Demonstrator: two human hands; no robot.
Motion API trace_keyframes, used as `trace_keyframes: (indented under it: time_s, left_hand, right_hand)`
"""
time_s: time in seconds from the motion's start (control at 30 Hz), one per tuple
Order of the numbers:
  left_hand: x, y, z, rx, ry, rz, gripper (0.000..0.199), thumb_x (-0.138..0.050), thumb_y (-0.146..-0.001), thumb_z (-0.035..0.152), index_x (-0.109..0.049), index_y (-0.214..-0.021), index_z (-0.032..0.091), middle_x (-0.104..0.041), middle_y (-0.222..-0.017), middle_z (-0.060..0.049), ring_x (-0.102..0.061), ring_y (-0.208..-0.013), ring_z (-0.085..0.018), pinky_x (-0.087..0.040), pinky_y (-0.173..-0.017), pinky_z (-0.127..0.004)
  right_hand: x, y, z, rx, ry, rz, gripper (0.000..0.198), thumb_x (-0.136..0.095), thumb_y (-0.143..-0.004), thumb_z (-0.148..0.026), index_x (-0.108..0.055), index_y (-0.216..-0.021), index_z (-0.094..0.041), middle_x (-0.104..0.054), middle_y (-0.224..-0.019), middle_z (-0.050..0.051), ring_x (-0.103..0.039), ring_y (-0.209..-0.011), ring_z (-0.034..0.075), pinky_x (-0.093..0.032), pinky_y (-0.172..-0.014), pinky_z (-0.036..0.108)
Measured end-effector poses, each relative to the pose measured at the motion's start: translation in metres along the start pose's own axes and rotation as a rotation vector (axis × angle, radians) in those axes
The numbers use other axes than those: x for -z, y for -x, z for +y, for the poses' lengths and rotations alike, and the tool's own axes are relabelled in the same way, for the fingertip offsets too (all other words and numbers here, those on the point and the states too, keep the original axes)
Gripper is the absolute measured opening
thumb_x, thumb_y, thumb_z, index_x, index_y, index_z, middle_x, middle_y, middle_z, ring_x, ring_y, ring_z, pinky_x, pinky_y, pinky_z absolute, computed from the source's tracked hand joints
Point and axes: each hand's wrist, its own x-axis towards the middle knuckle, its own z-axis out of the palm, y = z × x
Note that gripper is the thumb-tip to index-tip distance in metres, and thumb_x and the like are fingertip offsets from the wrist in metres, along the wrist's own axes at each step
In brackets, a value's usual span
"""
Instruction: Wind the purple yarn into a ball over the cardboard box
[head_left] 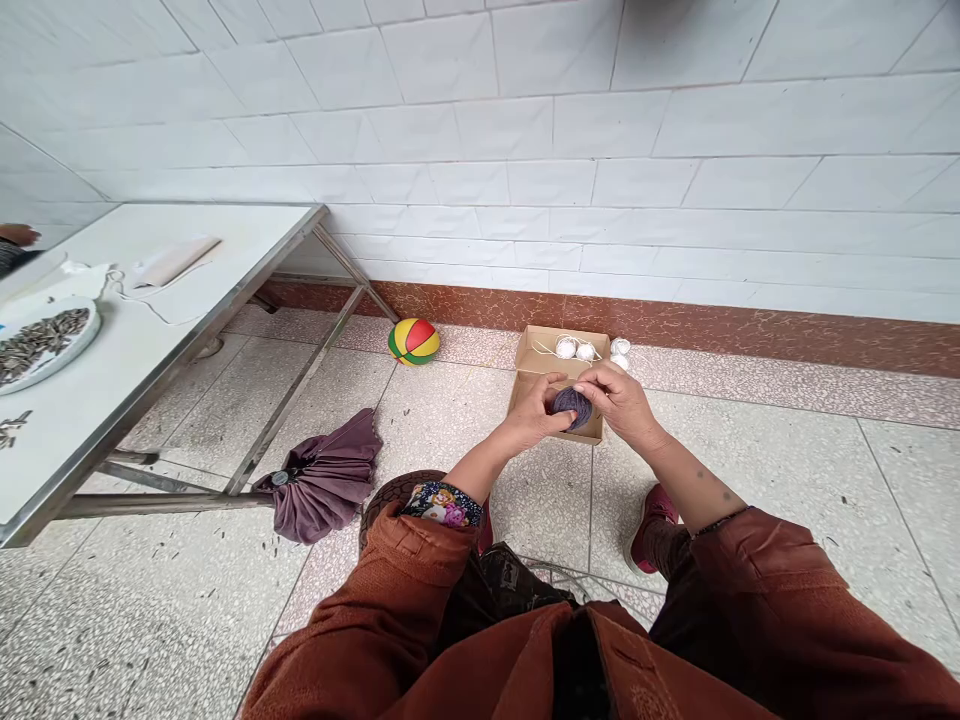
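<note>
A dark purple ball of yarn [571,407] rests in my left hand [531,418], whose thumb and fingers curve around its left side. My right hand [616,402] is pinched at the ball's upper right edge, on the yarn; a loose strand is too fine to make out clearly. Beneath both hands an open cardboard box [597,431] lies on the floor, partly hidden by them. Two white balls of yarn [574,348] with loose white strands sit in its far part. More white yarn [619,350] lies just outside the box's right side.
A red, yellow and green ball [414,342] lies near the wall. Left of me stands a metal-framed white table [169,318] bearing a plate [88,330] of sunflower seeds. A folded purple umbrella [330,480] lies by its leg. Another person's hand [19,235] shows at far left.
</note>
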Motion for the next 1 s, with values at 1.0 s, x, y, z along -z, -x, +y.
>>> trace_keyframes:
  time_s: [1.0]
  left_hand:
    - [0.011,-0.002,0.009,-0.003,0.174,0.381,0.047,-0.078,-0.071,0.031,-0.06,-0.114,0.022,-0.066,-0.104,-0.003,-0.06,-0.092,-0.016,-0.046,-0.078,-0.028]
  right_hand:
    - [-0.022,0.016,0.0,0.017,-0.027,-0.346,0.02,-0.057,-0.099,-0.036,-0.069,-0.09,-0.022,-0.07,-0.083,0.003,-0.064,-0.076,0.019,-0.049,-0.074,0.032]
